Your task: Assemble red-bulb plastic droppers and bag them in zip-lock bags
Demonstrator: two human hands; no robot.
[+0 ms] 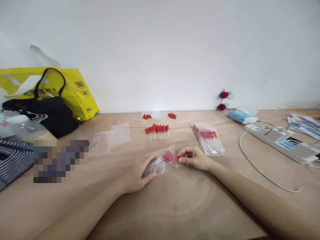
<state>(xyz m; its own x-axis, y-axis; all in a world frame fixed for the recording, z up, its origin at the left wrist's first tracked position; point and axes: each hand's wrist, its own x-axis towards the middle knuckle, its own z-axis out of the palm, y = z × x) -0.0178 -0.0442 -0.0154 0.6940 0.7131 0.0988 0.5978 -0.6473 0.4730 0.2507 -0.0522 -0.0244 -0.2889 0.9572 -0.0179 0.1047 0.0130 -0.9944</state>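
Note:
In the head view, a clear zip bag (160, 165) with several red-bulbed droppers inside lies on the table before me. My left hand (140, 173) grips its closed end, thumb on the near side and fingers on the far side. At the bag's red-striped mouth, my right hand (195, 158) pinches a red dropper bulb (178, 158); the rest of that dropper is hard to make out. Behind the bag, several loose droppers (160, 133) with red bulbs and clear stems lie in a row. Filled zip bags (210, 140) of droppers overlap beyond my right hand.
Flat zip bags (106, 137) lie left of the row. Loose red bulbs (172, 115) sit near the wall. A yellow bag (83, 96), black bag (57, 116) and bottle (30, 130) crowd the left. Tissues (242, 116), a power strip (282, 143) and its cable occupy the right.

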